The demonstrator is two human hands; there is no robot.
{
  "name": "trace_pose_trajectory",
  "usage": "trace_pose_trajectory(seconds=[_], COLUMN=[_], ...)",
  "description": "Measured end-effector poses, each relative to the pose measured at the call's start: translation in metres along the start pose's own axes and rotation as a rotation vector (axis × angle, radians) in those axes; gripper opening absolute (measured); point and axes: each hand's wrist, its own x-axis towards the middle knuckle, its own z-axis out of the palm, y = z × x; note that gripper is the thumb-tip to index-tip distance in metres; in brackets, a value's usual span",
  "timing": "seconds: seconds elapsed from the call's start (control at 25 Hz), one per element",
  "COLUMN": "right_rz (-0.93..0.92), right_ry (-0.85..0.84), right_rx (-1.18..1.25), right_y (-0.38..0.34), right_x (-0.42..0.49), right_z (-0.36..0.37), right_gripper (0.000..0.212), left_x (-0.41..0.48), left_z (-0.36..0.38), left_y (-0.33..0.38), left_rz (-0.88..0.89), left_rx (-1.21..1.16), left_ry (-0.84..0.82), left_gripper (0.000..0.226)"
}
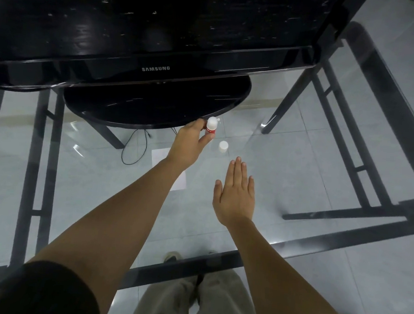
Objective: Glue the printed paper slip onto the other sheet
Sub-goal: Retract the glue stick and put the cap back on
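My left hand (189, 144) grips a small red and white glue bottle (211, 127) upright near the front edge of the monitor's base. The bottle's white cap (223, 146) stands by itself on the glass, just right of that hand. A white paper sheet (161, 156) lies flat on the glass table, mostly covered by my left forearm. My right hand (235, 195) hovers flat over the glass with fingers straight and together, holding nothing, to the right of the sheet. I cannot pick out a separate printed slip.
A black Samsung monitor (156, 69) on an oval base (155, 103) fills the far side of the glass table (323, 171). Through the glass I see the table's dark metal frame (360, 213), a floor cable (137, 149) and my legs.
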Motion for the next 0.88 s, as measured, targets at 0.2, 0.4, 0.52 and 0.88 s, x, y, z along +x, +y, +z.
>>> trace_pose_trajectory(seconds=[0.2, 0.4, 0.52, 0.88], right_rz=[-0.032, -0.018, -0.022, -0.219], right_ry=[-0.044, 0.121, 0.23, -0.081], right_rx=[0.014, 0.337, 0.597, 0.995], right_y=[0.003, 0.003, -0.009, -0.043], right_x=[0.002, -0.001, 0.008, 0.004], right_z=[-0.003, -0.044, -0.083, -0.155], right_gripper=[0.063, 0.054, 0.041, 0.037], left_x=[-0.014, -0.055, -0.075, -0.111], left_z=[-0.016, -0.047, -0.068, -0.11], left_y=[0.004, 0.003, 0.005, 0.024], left_rz=[0.008, 0.006, -0.028, -0.109], left_rx=[-0.035, -0.207, -0.273, -0.372], left_ry=[-0.008, -0.077, -0.076, 0.011], left_gripper=[0.034, 0.02, 0.027, 0.029])
